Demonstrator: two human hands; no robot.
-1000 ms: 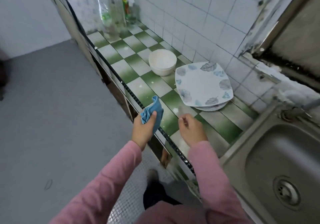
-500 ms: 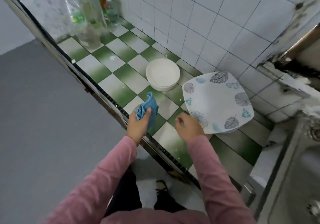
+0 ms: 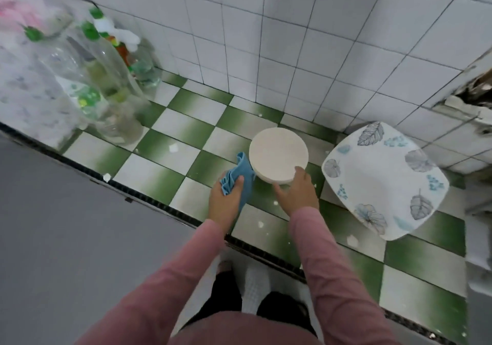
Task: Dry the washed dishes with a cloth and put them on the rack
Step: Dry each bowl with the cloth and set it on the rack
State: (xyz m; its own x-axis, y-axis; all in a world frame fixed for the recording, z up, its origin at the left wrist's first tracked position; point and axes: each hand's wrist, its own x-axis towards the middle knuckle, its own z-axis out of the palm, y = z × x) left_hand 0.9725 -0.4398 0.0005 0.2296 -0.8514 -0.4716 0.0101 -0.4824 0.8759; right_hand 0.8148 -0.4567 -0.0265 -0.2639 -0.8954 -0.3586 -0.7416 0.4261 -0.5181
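A crumpled blue cloth [image 3: 243,175] is gripped in the curled left hand [image 3: 226,203], just beside the white bowl [image 3: 278,153] on the green-checkered counter [image 3: 183,129]. The bowl's near rim is touched by the right hand [image 3: 298,194], fingers spread and uncurled. A leaf-patterned square plate [image 3: 383,182] is set nearby.

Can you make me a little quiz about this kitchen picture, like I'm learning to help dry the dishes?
1. Fill in: seen from the person, the leaf plate lies to the ____ of the white bowl.
2. True or false: the left hand holds a blue cloth.
3. Which dish does the right hand touch? A) leaf plate B) white bowl C) cup

Key: 1 right; 2 true; 3 B
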